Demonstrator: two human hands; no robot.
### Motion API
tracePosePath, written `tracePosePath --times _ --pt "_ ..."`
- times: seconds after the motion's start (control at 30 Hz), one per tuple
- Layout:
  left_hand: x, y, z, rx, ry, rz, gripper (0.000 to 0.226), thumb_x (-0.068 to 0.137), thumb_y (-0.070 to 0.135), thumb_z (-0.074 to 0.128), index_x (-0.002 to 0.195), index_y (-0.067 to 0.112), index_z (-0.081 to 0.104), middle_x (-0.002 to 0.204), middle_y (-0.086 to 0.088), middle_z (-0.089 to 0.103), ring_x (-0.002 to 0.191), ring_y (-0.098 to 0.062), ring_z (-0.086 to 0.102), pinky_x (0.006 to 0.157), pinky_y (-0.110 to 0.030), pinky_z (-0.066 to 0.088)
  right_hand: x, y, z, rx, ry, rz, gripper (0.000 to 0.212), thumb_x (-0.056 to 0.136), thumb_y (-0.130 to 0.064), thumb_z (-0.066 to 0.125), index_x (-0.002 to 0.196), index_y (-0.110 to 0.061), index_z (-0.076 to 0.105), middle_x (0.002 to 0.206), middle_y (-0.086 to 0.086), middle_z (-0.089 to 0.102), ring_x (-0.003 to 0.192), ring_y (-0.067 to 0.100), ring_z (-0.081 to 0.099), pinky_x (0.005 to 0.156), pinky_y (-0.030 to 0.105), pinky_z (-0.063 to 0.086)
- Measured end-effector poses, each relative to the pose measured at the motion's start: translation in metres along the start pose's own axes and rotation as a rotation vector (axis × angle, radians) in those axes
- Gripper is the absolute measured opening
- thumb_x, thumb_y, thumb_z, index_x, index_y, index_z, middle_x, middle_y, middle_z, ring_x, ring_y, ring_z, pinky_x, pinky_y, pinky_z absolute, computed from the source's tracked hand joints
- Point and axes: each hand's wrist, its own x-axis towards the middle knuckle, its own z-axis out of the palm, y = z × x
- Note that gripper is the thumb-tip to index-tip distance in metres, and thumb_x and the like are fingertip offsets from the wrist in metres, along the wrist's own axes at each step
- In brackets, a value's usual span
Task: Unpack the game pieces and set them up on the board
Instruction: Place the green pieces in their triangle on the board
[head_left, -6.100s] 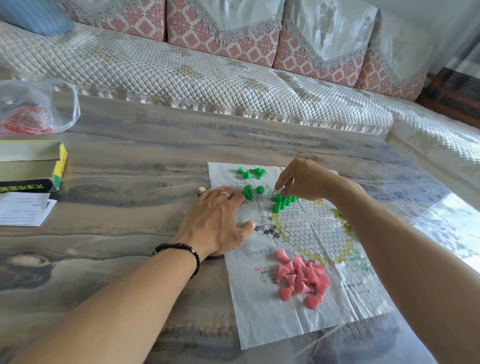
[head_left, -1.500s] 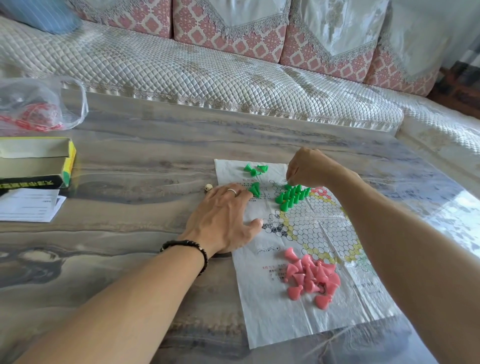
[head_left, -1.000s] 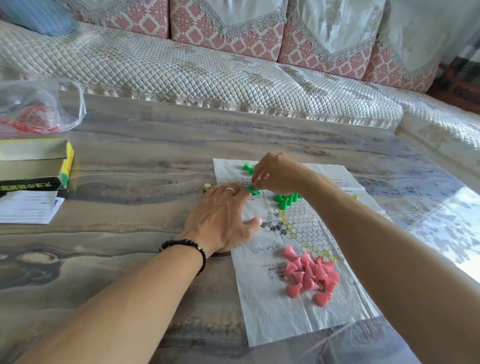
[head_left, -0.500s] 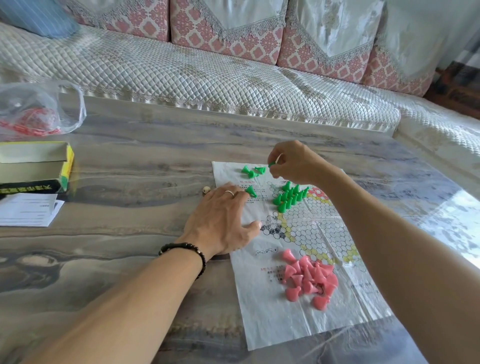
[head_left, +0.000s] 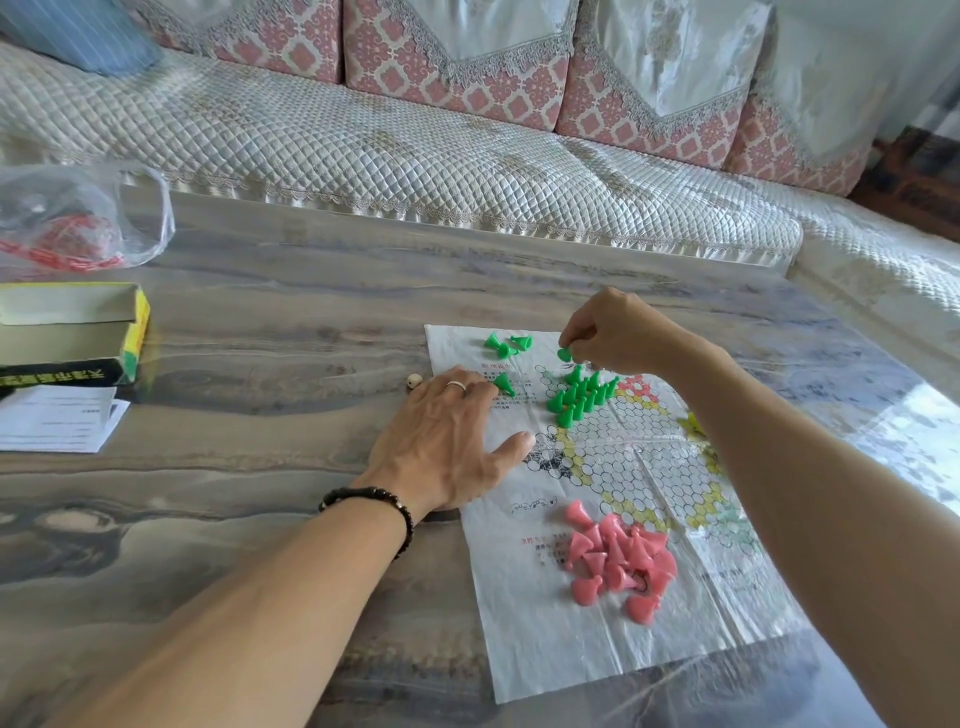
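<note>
A thin paper game board (head_left: 524, 613) with a hexagon grid lies on the table. My left hand (head_left: 441, 447) rests flat on its left edge, fingers spread. My right hand (head_left: 618, 332) pinches one green cone piece (head_left: 565, 355) just above a cluster of several upright green pieces (head_left: 579, 393) on the board's far corner. Loose green pieces lie further back (head_left: 506, 345), and one lies by my left fingertips (head_left: 504, 384). A heap of pink cone pieces (head_left: 618, 561) lies on the board's near part.
An open yellow and black box (head_left: 67, 338) and a paper leaflet (head_left: 54, 418) sit at the table's left. A clear plastic bag with red pieces (head_left: 78, 218) lies behind them. A small bead (head_left: 413, 381) rests near my left hand. A quilted sofa (head_left: 415, 145) runs behind the table.
My right hand reached left to the loose green pieces, picked one up, and now carries it down toward the upright green cluster. My left hand has stayed flat on the board.
</note>
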Motion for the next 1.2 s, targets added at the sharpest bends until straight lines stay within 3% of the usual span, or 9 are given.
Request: tracePosePath --times 0.1,0.23,0.37,0.47,0.63,0.8,0.97,1.1,1.2 --pt "-0.001 0.0 0.0 0.003 0.001 0.001 0.071 0.088 0.07 0.028 0.134 0.017 0.044 0.143 -0.005 0.042 0.132 -0.02 0.036 0.112 -0.038 0.028 0.001 0.0 0.0 -0.043 -0.067 -0.008 0.02 0.089 -0.001 0.057 0.098 -0.008 0.073 0.078 0.004 0.072 0.068 0.017 0.069 0.058 0.026 0.058" --pt "-0.001 0.0 0.0 0.007 0.0 -0.001 0.071 0.087 0.071 0.027 0.13 0.017 0.046 0.141 -0.005 0.044 0.129 -0.02 0.039 0.11 -0.039 0.03 -0.001 -0.003 -0.003 -0.081 -0.105 -0.031 0.016 0.087 -0.002 0.06 0.089 -0.011 0.073 0.074 -0.001 0.071 0.058 0.006 0.062 0.046 0.014 0.044" --pt "0.001 0.0 0.0 0.012 0.004 0.003 0.072 0.087 0.07 0.028 0.13 0.016 0.047 0.142 -0.006 0.044 0.13 -0.021 0.038 0.111 -0.039 0.029 0.001 -0.005 -0.001 -0.109 -0.05 -0.051 0.011 0.085 -0.004 0.064 0.086 -0.007 0.074 0.081 0.003 0.073 0.067 0.013 0.064 0.06 0.025 0.053" --pt "0.0 0.0 -0.001 0.012 0.003 0.002 0.073 0.087 0.07 0.029 0.132 0.015 0.045 0.144 -0.008 0.042 0.132 -0.022 0.036 0.112 -0.038 0.028 0.001 -0.006 0.003 -0.12 -0.063 -0.055 0.01 0.084 -0.004 0.065 0.086 -0.007 0.074 0.081 0.001 0.072 0.065 0.008 0.061 0.059 0.018 0.051" --pt "0.0 0.001 -0.002 0.023 -0.003 -0.006 0.074 0.088 0.069 0.03 0.138 0.015 0.042 0.147 -0.008 0.039 0.135 -0.022 0.034 0.112 -0.037 0.025 0.0 -0.003 0.009 -0.109 -0.06 -0.037 0.01 0.083 -0.005 0.068 0.084 -0.012 0.075 0.081 0.002 0.073 0.072 0.016 0.068 0.066 0.027 0.057" --pt "-0.001 0.001 -0.001 0.02 -0.001 -0.006 0.074 0.088 0.069 0.031 0.139 0.016 0.04 0.148 -0.008 0.038 0.136 -0.022 0.033 0.112 -0.037 0.024 0.002 -0.001 0.012 -0.111 -0.077 -0.026 0.01 0.082 -0.005 0.069 0.084 -0.012 0.076 0.081 0.002 0.073 0.07 0.014 0.068 0.06 0.022 0.054" --pt "0.0 -0.001 0.0 0.014 -0.006 0.0 0.074 0.087 0.07 0.029 0.136 0.016 0.042 0.146 -0.007 0.039 0.134 -0.022 0.035 0.112 -0.038 0.027 0.002 -0.007 0.011 -0.046 0.019 -0.101 0.011 0.087 -0.013 0.066 0.094 -0.01 0.074 0.092 0.0 0.073 0.081 0.012 0.068 0.077 0.027 0.057" --pt "0.001 -0.001 0.001 0.003 -0.002 -0.001 0.073 0.086 0.07 0.031 0.134 0.017 0.043 0.147 -0.007 0.039 0.138 -0.021 0.029 0.115 -0.04 0.021 0.0 -0.029 0.017 -0.008 0.008 -0.185 0.01 0.086 -0.015 0.068 0.093 -0.011 0.074 0.083 -0.004 0.07 0.07 0.004 0.063 0.066 0.016 0.053" --pt "0.001 -0.001 0.002 0.006 0.017 -0.032 0.073 0.085 0.069 0.031 0.139 0.02 0.04 0.152 -0.006 0.034 0.146 -0.021 0.013 0.119 -0.047 0.006 0.002 -0.04 0.029 -0.043 -0.028 -0.2 0.01 0.081 -0.018 0.073 0.091 -0.018 0.074 0.07 -0.016 0.062 0.06 -0.004 0.053 0.052 0.006 0.039"
